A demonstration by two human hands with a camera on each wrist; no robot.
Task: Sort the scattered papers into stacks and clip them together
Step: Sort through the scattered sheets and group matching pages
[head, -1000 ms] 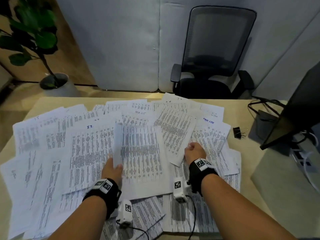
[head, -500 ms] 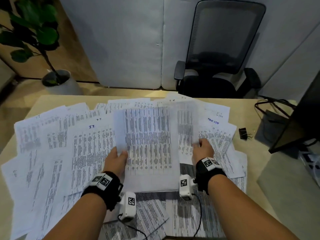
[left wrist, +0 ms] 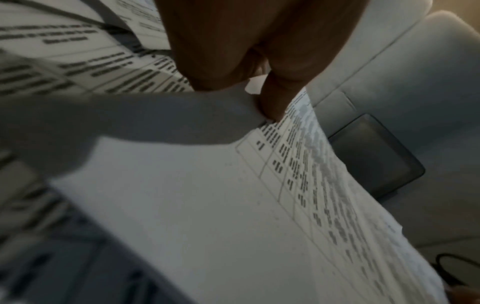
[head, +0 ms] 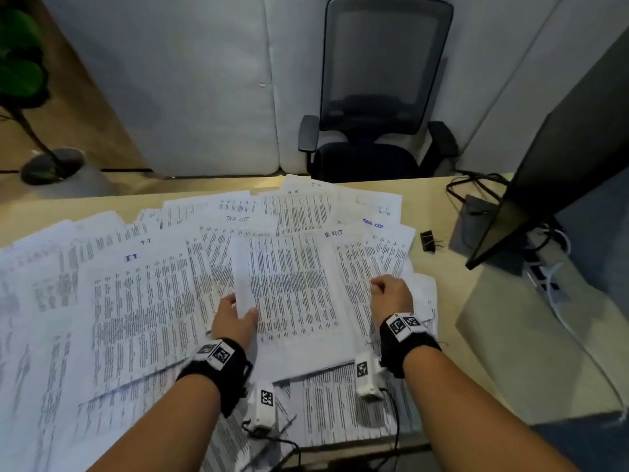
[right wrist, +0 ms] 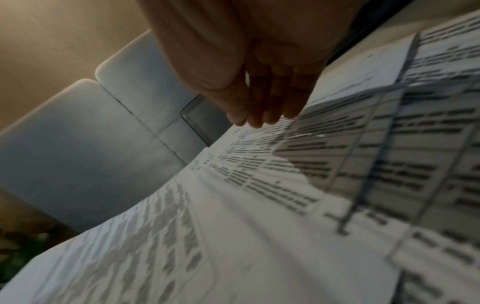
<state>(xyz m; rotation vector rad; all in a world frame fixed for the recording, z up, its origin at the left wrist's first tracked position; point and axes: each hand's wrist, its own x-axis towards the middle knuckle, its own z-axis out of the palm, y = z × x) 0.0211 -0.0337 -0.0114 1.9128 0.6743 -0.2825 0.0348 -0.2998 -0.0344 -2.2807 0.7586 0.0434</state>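
Printed sheets [head: 136,301] lie scattered and overlapping across the desk [head: 452,301]. In the head view I hold a sheet with dense columns of text [head: 292,291] just above the pile, at the centre. My left hand [head: 242,306] pinches its left edge, thumb on top; the left wrist view shows that same thumb-and-finger pinch of my left hand [left wrist: 259,102] on the sheet [left wrist: 207,205]. My right hand [head: 376,286] grips the right edge with curled fingers, and its fingertips [right wrist: 254,117] meet the sheet [right wrist: 207,226]. A black binder clip [head: 427,240] lies on bare desk to the right.
A dark monitor [head: 561,148] stands at the right with cables [head: 476,185] and a power strip [head: 544,274] beside it. An office chair [head: 377,107] faces the desk's far edge. A potted plant [head: 27,80] stands on the floor at far left.
My right hand swung its tilted sheet leftward to join the one in my left hand. Both hands now hold the paper squared between them, farther forward over the pile.
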